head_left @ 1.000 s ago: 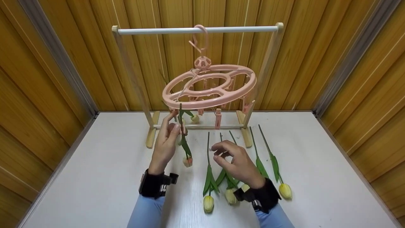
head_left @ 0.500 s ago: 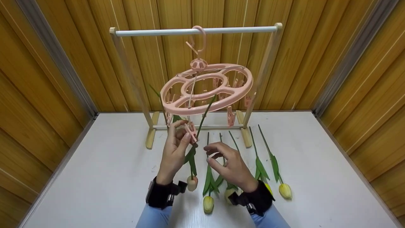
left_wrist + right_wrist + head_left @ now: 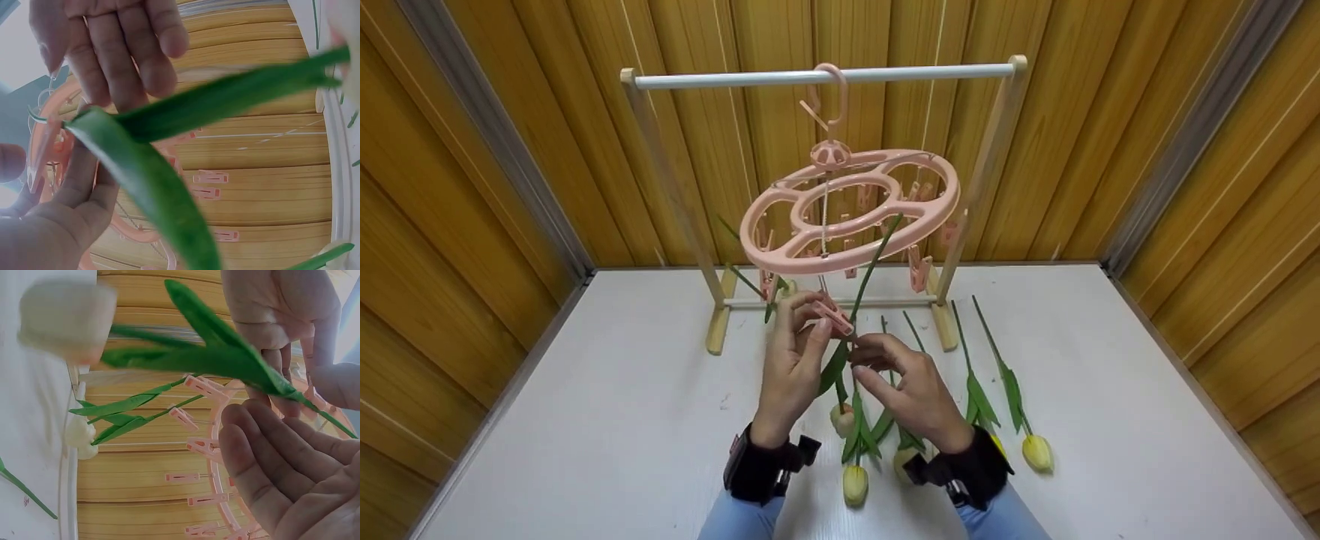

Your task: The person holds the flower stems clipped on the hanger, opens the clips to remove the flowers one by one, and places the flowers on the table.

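Observation:
My left hand pinches a pink clothespin that dangles by a cord from the front of the pink round drying hanger. A pale tulip hangs head down at that clothespin, its bare stem slanting up past the ring. Its green leaves cross the left wrist view. My right hand hovers beside the stem with its fingers loosely bent and no grip; whether a fingertip touches the stem is unclear. In the right wrist view its fingers are relaxed behind the tulip.
A wooden rack with a white bar carries the hanger. More tulips hang at the hanger's left side. On the white table lie several yellow tulips, stems pointing away. Other pink clothespins dangle around the ring.
My left hand has moved right and toward me with the clothespin and tulip, and the hanger has turned. My right hand has shifted slightly left, so the two hands are now close together.

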{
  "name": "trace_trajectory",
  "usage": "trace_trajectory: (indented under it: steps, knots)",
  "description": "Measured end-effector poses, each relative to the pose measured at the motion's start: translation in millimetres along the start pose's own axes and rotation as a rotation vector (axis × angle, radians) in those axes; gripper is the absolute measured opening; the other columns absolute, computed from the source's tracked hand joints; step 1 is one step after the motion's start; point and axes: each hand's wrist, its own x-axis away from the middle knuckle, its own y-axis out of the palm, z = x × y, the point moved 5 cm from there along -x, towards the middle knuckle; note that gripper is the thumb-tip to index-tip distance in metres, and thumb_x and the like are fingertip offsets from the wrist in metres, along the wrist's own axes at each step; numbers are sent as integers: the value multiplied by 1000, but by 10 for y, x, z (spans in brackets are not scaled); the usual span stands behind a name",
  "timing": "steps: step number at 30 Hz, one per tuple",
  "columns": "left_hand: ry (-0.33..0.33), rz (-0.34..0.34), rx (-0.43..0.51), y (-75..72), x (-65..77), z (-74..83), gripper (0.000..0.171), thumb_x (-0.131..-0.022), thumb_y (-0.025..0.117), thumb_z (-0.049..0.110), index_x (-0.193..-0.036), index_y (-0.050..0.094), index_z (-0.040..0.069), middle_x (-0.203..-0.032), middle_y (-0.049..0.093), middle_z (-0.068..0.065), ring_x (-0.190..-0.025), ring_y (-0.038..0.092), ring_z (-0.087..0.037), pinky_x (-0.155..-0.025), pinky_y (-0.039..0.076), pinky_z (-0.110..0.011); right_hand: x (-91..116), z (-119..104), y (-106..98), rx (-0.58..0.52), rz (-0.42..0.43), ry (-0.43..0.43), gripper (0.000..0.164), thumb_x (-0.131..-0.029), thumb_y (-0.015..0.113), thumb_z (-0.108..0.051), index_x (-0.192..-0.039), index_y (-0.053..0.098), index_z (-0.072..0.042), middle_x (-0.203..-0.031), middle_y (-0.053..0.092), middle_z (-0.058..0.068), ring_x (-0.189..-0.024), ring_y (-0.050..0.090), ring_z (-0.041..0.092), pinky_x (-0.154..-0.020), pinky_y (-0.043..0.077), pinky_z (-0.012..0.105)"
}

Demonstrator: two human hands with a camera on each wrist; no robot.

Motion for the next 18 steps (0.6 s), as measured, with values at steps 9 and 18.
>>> trace_trajectory:
  steps: [9,18]
  knots:
    - [-14,24,20,54,27,55,22,-108,47,2,-128,45,-7,-117,64,-29,-111,68,-22,-100,54,-36,-17,57,-12,0,37,50,35,-98,70,-9,-133,65,-3,-121,72,8,-105,71,23,-87,58,35]
    - [-2,-11,52,86,26,61,26,-109,47,2,-134,45,-6,-124,63,-25,-111,69,-29,-100,54,-42,-12,95,-63,74,105,59,24,-98,70,-8,-121,72,-3,-104,75,4,-93,70,20,-76,55,32]
